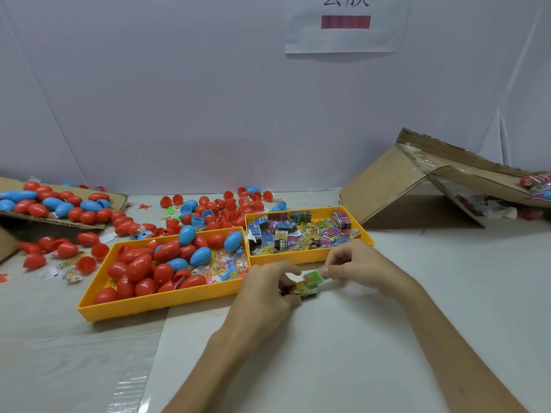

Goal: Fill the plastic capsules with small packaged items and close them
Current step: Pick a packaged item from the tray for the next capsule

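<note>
A small packet [310, 282] is being pinched between the curled fingers of the left hand [268, 289] and right hand [354, 262], near the yellow trays [167, 307]

Cardboard box [396, 189], paper wall sign [346, 25]

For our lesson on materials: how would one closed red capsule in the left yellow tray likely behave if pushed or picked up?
The closed red capsule is egg-shaped, so it would probably roll when pushed. Its gloss suggests smooth hard plastic, perhaps slippery to pinch. The open red half on the table looks hollow, so probably light.
</note>
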### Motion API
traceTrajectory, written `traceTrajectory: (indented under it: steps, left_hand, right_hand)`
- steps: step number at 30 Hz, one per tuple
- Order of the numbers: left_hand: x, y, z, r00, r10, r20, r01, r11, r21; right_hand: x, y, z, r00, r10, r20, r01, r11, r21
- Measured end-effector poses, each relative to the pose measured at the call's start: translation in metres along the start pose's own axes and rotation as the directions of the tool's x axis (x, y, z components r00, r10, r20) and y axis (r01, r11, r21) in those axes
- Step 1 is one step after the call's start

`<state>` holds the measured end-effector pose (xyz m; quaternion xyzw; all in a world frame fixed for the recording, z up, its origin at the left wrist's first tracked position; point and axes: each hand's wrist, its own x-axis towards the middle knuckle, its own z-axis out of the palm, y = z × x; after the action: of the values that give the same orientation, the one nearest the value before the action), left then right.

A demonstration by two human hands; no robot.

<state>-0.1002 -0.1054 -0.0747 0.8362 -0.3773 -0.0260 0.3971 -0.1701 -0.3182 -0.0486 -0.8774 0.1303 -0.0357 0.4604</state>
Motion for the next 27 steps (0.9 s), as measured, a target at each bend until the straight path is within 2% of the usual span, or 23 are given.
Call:
traceTrajectory:
  steps: [2, 4, 7, 9, 13, 16, 21, 23, 27]
  left_hand:
    - [-0.001, 0.000, 0.000, 1.000, -0.002, 0.007, 0.002, 1.000, 0.002]
    - [-0.001, 0.001, 0.000, 1.000, -0.002, 0.016, 0.002, 1.000, 0.014]
    - [-0.001, 0.002, -0.004, 0.997, -0.014, 0.070, 0.013, 1.000, 0.021]
    - [0.000, 0.003, -0.009, 0.993, -0.029, 0.116, 0.033, 0.999, -0.030]
    - [0.004, 0.015, -0.017, 0.997, -0.025, 0.066, 0.039, 0.976, -0.214]
    - [0.003, 0.024, -0.021, 0.994, -0.074, 0.085, 0.104, 0.895, -0.434]
    - [0.002, 0.021, -0.023, 0.991, -0.089, 0.102, 0.124, 0.892, -0.434]
    - [0.003, 0.018, -0.022, 0.986, -0.110, 0.121, 0.154, 0.876, -0.457]
    - [0.004, 0.013, -0.023, 0.975, -0.153, 0.160, 0.212, 0.852, -0.479]
  right_hand:
    - [0.000, 0.002, -0.005, 0.994, -0.008, -0.106, 0.012, 0.999, 0.037]
    - [-0.002, 0.004, -0.011, 0.985, -0.020, -0.170, 0.046, 0.987, 0.152]
    - [-0.006, -0.002, -0.014, 0.987, -0.098, -0.127, 0.136, 0.930, 0.341]
    - [-0.009, -0.008, -0.010, 0.987, -0.156, -0.045, 0.161, 0.906, 0.390]
    - [-0.013, -0.017, 0.002, 0.957, -0.229, 0.179, 0.149, 0.914, 0.377]
    - [-0.013, -0.021, 0.011, 0.936, -0.252, 0.244, 0.150, 0.916, 0.372]
    - [-0.012, -0.020, 0.016, 0.933, -0.279, 0.226, 0.214, 0.938, 0.273]
    - [-0.012, -0.020, 0.017, 0.938, -0.293, 0.183, 0.250, 0.941, 0.227]
    - [-0.009, -0.021, 0.021, 0.947, -0.314, 0.071, 0.289, 0.926, 0.243]
